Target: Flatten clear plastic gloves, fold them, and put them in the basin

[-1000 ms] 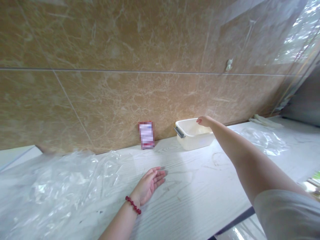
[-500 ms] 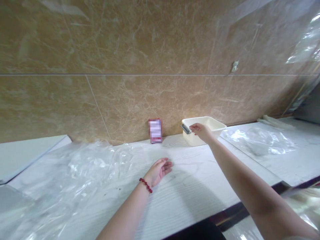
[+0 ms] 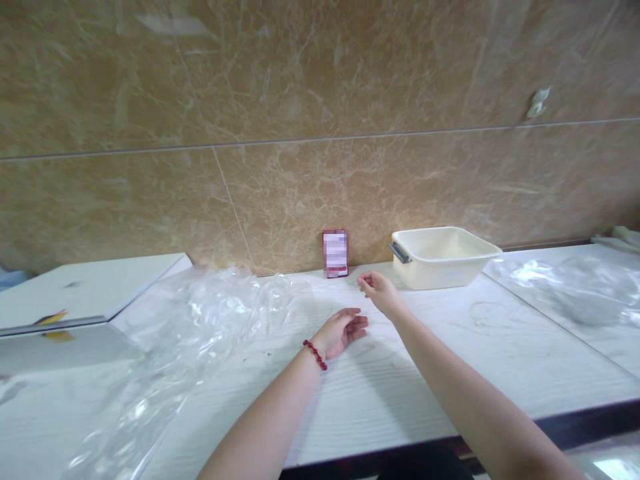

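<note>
My left hand [image 3: 345, 331], with a red bead bracelet [image 3: 315, 355] at its wrist, is low over the white wood-grain table [image 3: 360, 400]. Its fingers are spread and slightly curved, and no object shows in them. Further back and to the right is my right hand [image 3: 379, 292], fingers curled and drawn together in a pinch. Whatever they may hold is too small or hidden to make out. A cream plastic tub [image 3: 445, 270] with a grey handle clip [image 3: 399, 252] stands to the right of that hand, apart from it. Behind both hands, a small red-edged card [image 3: 335, 254] with a blurred face leans upright against the wall.
Crumpled clear plastic film [image 3: 215, 313] spreads over the table's left side, beside a white box-like panel [image 3: 95, 287]. More clear plastic [image 3: 585, 287] lies at the right. A brown marbled tile wall [image 3: 300, 187] closes off the back. The table's dark edge [image 3: 580, 423] runs along the front.
My right hand has moved left and toward me, away from the tub's clip, with fingers still pinched. My left hand stays open low over the table. The view has shifted left.
</note>
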The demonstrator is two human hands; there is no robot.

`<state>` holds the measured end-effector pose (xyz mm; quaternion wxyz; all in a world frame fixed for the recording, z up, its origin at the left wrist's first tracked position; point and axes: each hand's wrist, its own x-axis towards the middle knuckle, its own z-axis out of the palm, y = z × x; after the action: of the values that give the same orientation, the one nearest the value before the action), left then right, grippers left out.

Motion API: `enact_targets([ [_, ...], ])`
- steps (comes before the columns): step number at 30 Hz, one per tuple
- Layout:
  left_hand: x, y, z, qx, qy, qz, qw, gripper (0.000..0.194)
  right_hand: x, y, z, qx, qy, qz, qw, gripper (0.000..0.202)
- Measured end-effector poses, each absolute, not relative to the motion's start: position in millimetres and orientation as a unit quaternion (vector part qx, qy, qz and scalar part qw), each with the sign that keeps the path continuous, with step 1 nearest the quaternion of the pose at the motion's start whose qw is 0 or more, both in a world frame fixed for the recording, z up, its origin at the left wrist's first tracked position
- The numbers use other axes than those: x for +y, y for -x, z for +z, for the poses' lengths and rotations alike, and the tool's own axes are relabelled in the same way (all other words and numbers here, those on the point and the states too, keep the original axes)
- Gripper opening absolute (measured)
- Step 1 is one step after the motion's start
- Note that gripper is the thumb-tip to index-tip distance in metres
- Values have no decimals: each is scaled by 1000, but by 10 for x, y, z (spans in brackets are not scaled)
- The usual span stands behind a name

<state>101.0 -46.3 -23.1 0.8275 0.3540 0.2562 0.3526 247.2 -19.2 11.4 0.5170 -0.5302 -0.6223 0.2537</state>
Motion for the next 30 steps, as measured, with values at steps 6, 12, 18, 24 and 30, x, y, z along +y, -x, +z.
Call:
enact_targets([
  [6, -473, -1004, -237, 225, -371, 347, 832, 16, -171, -2449, -177, -638, 558, 172, 502, 18],
  [12, -495, -1010, -238, 262, -428, 356, 788, 17, -69, -2478, -319, -664, 540, 157, 492, 15],
  [18, -353, -818, -252, 390, -744, 348, 415, 24, -57, -2455, -339, -680, 524, 147, 491, 14],
  [24, -160, -433, -271, 642, -739, 189, 76, 52, -80, -2464, -320, -683, 526, 145, 486, 14],
  [30, -50, -226, -316, 731, -638, 221, 98, 35, -96, -2457, -301, -681, 531, 147, 482, 15],
])
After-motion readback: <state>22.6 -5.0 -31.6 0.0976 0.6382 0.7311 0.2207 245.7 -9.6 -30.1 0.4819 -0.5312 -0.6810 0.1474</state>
